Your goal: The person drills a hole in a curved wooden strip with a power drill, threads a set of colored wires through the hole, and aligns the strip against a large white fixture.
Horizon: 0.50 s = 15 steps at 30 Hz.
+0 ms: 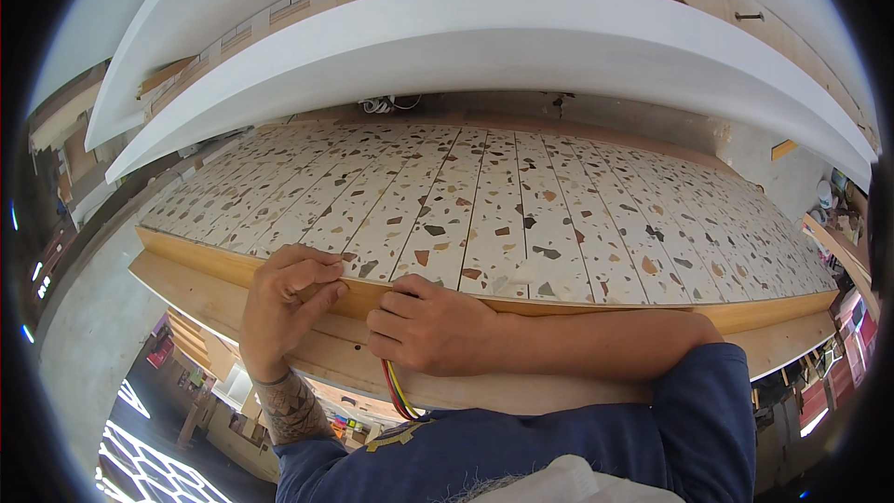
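My left hand (291, 300) is raised at the front edge of a speckled terrazzo-look panel (503, 214), thumb and fingertips curled close together. Whatever sits between those fingertips, if anything, is too small to make out. Just to its right, my right hand (424, 324) is closed, with the forearm lying along the panel's wooden edge strip (200, 253). A bundle of thin coloured wires (398, 391), red, yellow and dark ones among them, comes out beneath the right hand's fingers and runs down toward my shirt. The fingers hide its upper end.
Large white curved boards (484, 33) span the space beyond the panel. A white coiled cable (377, 105) lies behind its far edge. A wooden piece with a bolt (748, 17) is at the upper right. Below the edge strip runs a wider wooden ledge (521, 388).
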{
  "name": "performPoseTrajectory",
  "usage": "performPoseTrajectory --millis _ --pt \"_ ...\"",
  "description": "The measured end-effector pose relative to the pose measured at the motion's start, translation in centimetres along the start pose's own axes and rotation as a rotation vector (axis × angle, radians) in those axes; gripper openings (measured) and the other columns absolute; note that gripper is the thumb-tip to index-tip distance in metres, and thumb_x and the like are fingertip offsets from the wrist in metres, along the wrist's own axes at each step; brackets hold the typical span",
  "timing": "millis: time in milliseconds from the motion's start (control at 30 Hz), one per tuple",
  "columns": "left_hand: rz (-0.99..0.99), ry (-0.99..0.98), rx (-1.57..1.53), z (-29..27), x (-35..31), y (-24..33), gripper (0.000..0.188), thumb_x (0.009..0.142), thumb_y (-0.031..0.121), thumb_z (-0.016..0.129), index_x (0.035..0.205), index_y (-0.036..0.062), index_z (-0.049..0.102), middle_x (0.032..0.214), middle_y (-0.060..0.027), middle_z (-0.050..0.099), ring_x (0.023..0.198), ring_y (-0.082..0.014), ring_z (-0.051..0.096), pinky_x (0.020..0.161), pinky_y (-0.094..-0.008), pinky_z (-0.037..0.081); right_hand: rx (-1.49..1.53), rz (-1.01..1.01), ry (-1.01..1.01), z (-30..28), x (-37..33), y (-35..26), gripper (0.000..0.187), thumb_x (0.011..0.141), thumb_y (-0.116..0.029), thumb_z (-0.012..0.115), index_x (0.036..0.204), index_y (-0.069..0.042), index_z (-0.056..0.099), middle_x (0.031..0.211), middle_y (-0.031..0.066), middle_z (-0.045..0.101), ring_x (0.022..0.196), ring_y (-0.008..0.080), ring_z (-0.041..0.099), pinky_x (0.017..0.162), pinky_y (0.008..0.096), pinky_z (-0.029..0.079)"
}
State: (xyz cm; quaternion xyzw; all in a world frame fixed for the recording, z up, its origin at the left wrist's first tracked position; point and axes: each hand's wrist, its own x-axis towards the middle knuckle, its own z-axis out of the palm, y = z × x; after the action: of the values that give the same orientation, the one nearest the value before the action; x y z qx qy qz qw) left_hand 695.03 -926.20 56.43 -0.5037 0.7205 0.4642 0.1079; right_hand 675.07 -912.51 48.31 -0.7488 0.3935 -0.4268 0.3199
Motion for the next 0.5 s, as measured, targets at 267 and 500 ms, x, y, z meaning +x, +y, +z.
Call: performPoseTrajectory --millis 267,500 --pt "-0.029 0.003 0.0 0.07 0.15 0.14 0.026 0.077 -0.001 0.087 0.102 0.0018 0.08 0.106 -0.0104 0.078 0.098 -0.0269 0.072 0.086 -0.0359 0.056 0.022 0.084 -0.092 -0.16 0.13 -0.58 0.01 0.084 -0.021 0.068 0.089 -0.013 0.064 0.089 0.0005 0.056 0.094 0.0186 0.06 0.094 0.0369 0.05" --pt "-0.013 -0.01 0.021 -0.06 0.25 0.18 0.024 0.077 0.0 0.087 0.1 0.0027 0.08 0.106 -0.0089 0.078 0.099 -0.0271 0.072 0.086 -0.0362 0.056 0.028 0.095 -0.036 -0.02 0.17 -0.57 0.009 0.085 -0.02 0.067 0.085 -0.012 0.063 0.087 0.0004 0.053 0.089 0.0184 0.057 0.085 0.0337 0.047"
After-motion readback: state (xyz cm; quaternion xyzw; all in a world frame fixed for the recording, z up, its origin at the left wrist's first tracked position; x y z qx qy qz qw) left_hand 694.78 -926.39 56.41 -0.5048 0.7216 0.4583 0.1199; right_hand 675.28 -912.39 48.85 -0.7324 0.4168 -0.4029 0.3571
